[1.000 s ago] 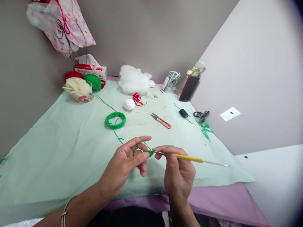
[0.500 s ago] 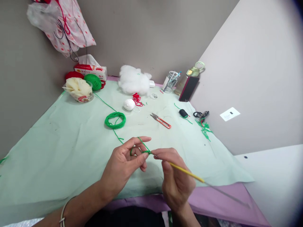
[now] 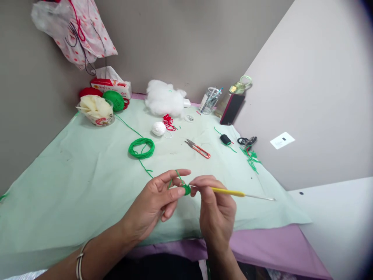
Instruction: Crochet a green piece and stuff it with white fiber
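Note:
My left hand pinches a small green crochet piece between thumb and fingers. Green yarn runs over its raised index finger. In my right hand is a crochet hook with a yellow handle; its thin tip lies at the top of the green piece, and its other metal end points right. Beyond my left hand, a loose coil of green yarn lies on the cloth, with a strand leading toward the hand. Orange-handled thread snips lie beyond both hands.
Behind are a white yarn ball, red yarn, white stuffing, a glass jar, a bottle and a phone. A tub stands back left. Green yarn scraps and black thread lie right.
The hook has swung from slanting down to the right to nearly level. The green piece has turned, showing more of itself at my left fingertips.

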Demonstrator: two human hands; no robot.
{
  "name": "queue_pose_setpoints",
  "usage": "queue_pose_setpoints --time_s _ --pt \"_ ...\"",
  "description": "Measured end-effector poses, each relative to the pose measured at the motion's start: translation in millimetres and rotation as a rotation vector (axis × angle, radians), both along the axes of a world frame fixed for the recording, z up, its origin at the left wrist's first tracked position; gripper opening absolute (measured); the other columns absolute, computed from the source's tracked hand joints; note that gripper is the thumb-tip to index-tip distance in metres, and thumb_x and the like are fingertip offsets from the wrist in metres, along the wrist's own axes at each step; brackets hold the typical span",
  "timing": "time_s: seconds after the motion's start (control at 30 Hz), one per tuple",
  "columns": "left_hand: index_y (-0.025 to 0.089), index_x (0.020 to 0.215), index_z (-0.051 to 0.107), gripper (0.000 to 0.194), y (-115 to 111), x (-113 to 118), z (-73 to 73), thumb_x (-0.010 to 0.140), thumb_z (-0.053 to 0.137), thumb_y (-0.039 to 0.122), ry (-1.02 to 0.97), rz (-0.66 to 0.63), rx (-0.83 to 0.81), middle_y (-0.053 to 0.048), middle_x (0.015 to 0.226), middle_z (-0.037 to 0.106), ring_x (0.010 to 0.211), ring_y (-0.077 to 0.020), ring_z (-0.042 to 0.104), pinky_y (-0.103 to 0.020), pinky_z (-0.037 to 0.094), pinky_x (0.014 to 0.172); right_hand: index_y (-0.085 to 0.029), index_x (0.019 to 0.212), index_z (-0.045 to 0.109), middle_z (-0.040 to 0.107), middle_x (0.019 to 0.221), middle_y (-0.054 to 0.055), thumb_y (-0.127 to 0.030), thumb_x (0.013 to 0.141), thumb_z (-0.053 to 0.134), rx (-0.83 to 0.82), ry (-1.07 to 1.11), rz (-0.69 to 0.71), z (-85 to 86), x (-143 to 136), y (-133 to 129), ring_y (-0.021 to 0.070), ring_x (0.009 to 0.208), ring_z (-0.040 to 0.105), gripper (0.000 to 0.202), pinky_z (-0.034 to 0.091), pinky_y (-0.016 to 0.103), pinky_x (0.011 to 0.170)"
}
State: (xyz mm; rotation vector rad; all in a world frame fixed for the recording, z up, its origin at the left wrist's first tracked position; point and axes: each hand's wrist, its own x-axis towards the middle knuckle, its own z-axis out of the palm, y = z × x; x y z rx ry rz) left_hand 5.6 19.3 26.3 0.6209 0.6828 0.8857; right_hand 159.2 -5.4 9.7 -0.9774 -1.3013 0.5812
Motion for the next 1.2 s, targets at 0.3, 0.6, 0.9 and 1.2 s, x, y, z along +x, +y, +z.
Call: queue_pose_setpoints --time_s 0.3,0.6,0.9,1.2 --pt "0.016 0.126 0.074 0.041 1 7 -8.0 0.087 0.079 0.026 -0.083 -0.058 -0.111 0.008 0.055 0.047 0.045 -0.0031 0.04 -0.013 0.034 0.043 -0.027 0.118 0.075 0.073 0.106 0.007 -0.003 0.093 0.062 0.245 -0.405 -0.153 -17.0 1 -4 0.0196 0.094 0.071 0.036 0.06 0.033 0.074" --pt "0.023 0.117 0.079 0.032 0 4 -5.8 0.085 0.081 0.024 -0.05 -0.032 -0.011 0.003 0.074 0.058 0.06 -0.0071 0.05 -0.018 0.05 0.055 -0.026 0.099 0.077 0.071 0.089 0.001 -0.021 0.101 0.06 -0.119 0.075 0.062 -6.0 3 0 0.0123 0.079 0.064 0.018 0.053 0.026 0.073" --pt "0.028 0.117 0.079 0.032 0 -1 -5.4 0.085 0.08 0.029 0.084 -0.022 0.063 0.0 0.093 0.06 0.079 -0.0122 0.063 -0.026 0.055 0.077 -0.023 0.095 0.074 0.072 0.087 0.0 -0.029 0.105 0.054 -0.191 0.3 0.154 -9.4 6 1 0.01 0.07 0.063 0.023 0.054 0.024 0.07" --pt "0.031 0.119 0.077 0.035 -6 4 -9.6 0.085 0.082 0.028 0.204 0.109 0.212 0.002 0.087 0.058 0.084 -0.0116 0.057 -0.021 0.054 0.078 -0.021 0.116 0.066 0.074 0.099 0.007 -0.006 0.1 0.05 0.212 -0.458 -0.033 -8.8 6 -12 0.0169 0.088 0.07 0.028 0.059 0.03 0.074"
